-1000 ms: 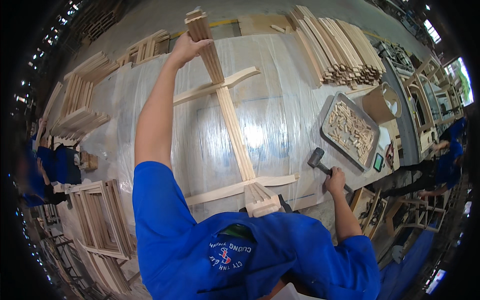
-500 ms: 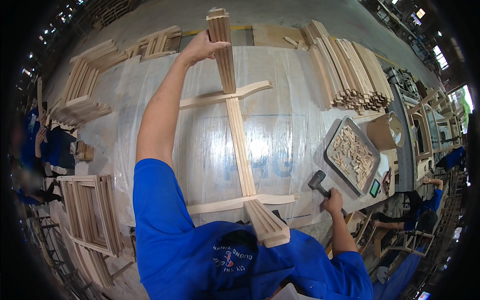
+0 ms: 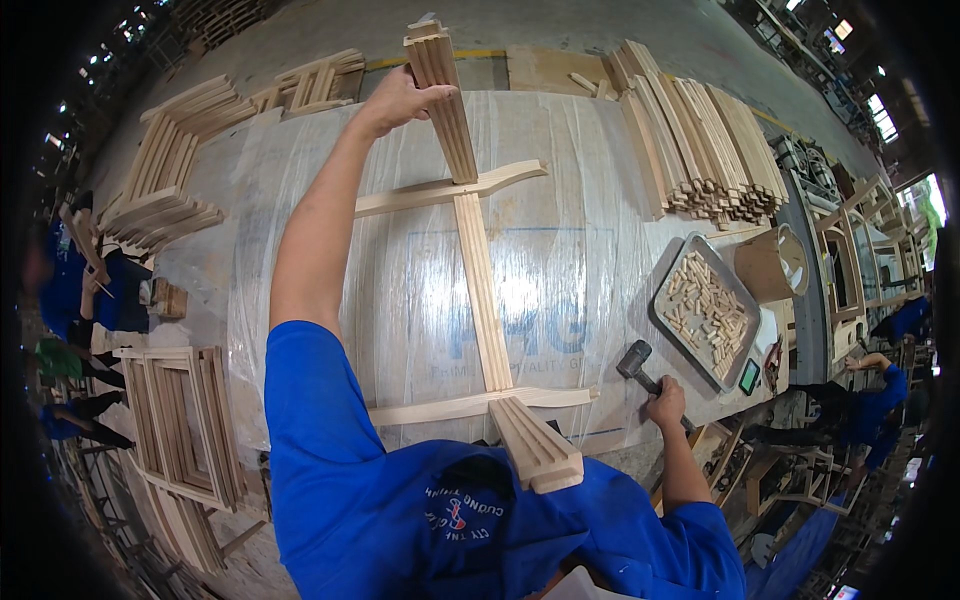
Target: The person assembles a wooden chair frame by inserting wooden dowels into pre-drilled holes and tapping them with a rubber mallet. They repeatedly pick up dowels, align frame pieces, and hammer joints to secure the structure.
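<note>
Tilting slightly further left at its top end than 0.5 s ago, the far post (image 3: 445, 120) has moved a little, and a co-worker (image 3: 872, 405) at the right shifts position too. Largest of all is the worktable (image 3: 560, 285), covered in clear plastic with blue printing beneath. On its far right corner lies a thick stack of slats (image 3: 690, 135); at the far left stand angled wooden parts (image 3: 165, 165), and upright frames (image 3: 185, 425) stand beside the left edge.

Across the middle of the table lies the wooden assembly (image 3: 483, 290): 2 curved crosspieces, 1 rail between them, the far post at the far end and the near post (image 3: 537, 447) at the near end, hiding part of the blue shirt. To the right sits a metal tray (image 3: 690, 350), with a brown bucket (image 3: 765, 262) just behind it; together they crowd the space beside the mallet (image 3: 635, 359).

The left hand (image 3: 402, 103) is clamped on the far post, thumb in front, the other fingers partly hidden. The right hand (image 3: 665, 403) has its fingers wrapped around the mallet's handle. Smaller still are a green-screened device (image 3: 750, 376) near the tray's lower corner and loose dowels (image 3: 712, 310) heaped inside.
</note>
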The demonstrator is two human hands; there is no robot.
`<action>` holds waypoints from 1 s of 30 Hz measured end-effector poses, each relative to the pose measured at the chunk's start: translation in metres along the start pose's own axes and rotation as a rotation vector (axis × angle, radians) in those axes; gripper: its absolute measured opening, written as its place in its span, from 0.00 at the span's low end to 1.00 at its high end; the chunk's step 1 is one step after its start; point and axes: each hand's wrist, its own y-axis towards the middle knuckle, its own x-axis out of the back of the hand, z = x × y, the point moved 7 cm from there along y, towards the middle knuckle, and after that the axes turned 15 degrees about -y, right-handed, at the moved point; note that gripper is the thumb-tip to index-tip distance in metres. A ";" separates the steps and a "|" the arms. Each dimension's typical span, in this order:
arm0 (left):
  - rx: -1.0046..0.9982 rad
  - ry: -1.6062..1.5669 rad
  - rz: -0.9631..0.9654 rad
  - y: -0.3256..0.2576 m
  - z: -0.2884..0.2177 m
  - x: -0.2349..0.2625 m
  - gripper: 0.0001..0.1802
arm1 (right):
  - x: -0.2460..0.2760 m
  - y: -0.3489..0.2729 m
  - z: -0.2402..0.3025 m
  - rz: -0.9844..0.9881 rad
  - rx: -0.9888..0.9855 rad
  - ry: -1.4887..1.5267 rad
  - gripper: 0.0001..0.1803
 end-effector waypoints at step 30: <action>-0.094 0.194 -0.156 -0.001 -0.007 -0.017 0.33 | 0.596 -0.028 0.157 -1.065 0.632 1.162 0.15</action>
